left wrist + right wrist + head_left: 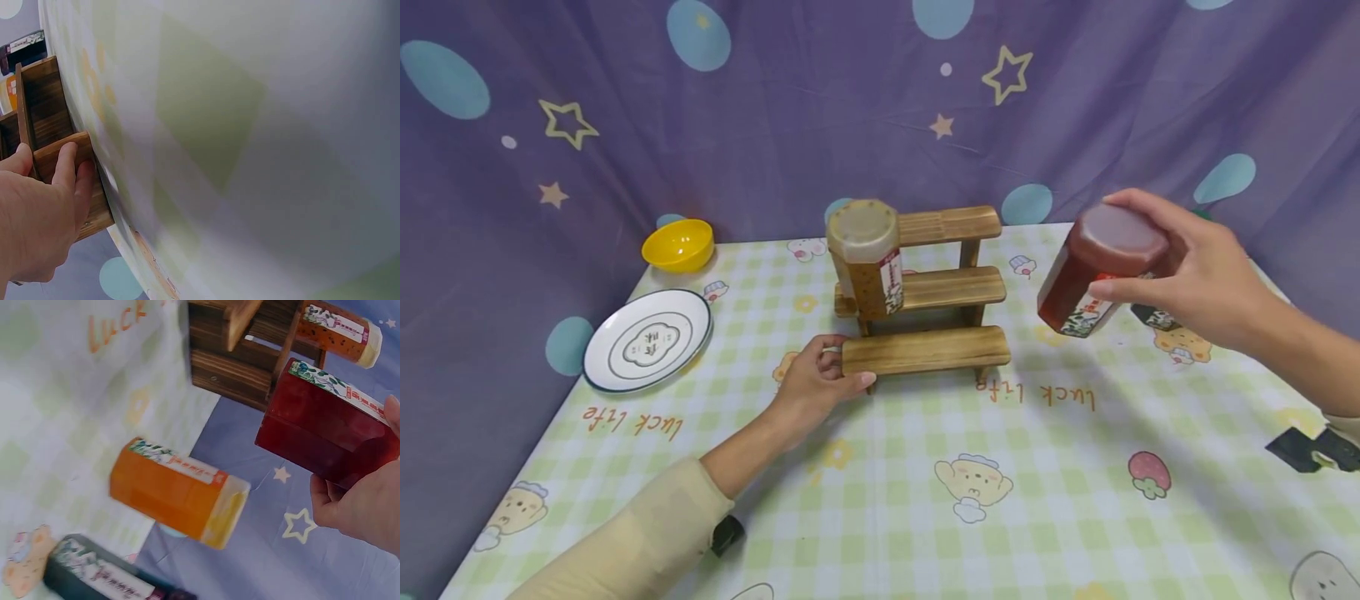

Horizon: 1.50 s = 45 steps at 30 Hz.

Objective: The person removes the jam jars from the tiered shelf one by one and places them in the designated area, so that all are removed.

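Red jar (1096, 260) could slip if pressure slackens.
Your right grip (1213, 279), spread jar-wide, holds its upper part; your left grip (812, 379) pinches the wooden rack (928, 350).

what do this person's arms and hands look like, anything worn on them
The left hand and right hand show no gloves or rings. A cream sleeve covers the left forearm; a similar cuff edges the right. Dark pieces show beside both.
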Available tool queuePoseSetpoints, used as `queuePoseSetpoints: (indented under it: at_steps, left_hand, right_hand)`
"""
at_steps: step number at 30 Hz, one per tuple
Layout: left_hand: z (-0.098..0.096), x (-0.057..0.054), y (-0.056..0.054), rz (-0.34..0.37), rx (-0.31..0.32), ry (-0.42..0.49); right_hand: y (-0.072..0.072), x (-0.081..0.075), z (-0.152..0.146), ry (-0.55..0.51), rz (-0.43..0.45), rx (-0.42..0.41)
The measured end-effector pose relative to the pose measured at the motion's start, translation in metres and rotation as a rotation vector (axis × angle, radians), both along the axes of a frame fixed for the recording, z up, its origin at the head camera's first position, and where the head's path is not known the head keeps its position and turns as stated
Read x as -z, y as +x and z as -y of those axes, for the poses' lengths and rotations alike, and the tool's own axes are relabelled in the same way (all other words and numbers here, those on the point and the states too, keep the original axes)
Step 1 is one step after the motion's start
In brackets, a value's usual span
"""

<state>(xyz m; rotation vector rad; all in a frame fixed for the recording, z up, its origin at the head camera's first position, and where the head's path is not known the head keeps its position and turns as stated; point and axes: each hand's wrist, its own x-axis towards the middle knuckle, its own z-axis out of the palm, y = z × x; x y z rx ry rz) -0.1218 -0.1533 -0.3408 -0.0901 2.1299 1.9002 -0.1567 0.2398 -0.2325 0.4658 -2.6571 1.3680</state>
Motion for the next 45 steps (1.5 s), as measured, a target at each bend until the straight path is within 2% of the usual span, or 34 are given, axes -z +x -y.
queuePoseSetpoints:
  at_steps: [8, 13, 31, 40, 45]
  left_hand:
    - [0.0, 0.001, 0.0, -0.002, -0.007, -0.011]
    - [0.0, 0.001, 0.0, 0.001, -0.008, 0.003]
    - [-0.001, 0.001, -0.001, 0.004, -0.016, 0.017]
    - [-0.001, 0.001, 0.0, 0.001, -0.013, 0.013]
    - [-0.001, 0.001, 0.0, 0.001, -0.013, 0.019]
  right_hand:
    - [0.007, 0.013, -0.017, 0.056, 0.03, 0.066]
    - [0.007, 0.024, -0.025, 0.053, 0.028, 0.081]
    - [0.001, 0.071, -0.033, 0.037, 0.078, 0.108]
    - [0.0, 0.082, -0.033, 0.012, 0.08, 0.091]
    - [0.001, 0.085, -0.033, 0.048, 0.077, 0.105]
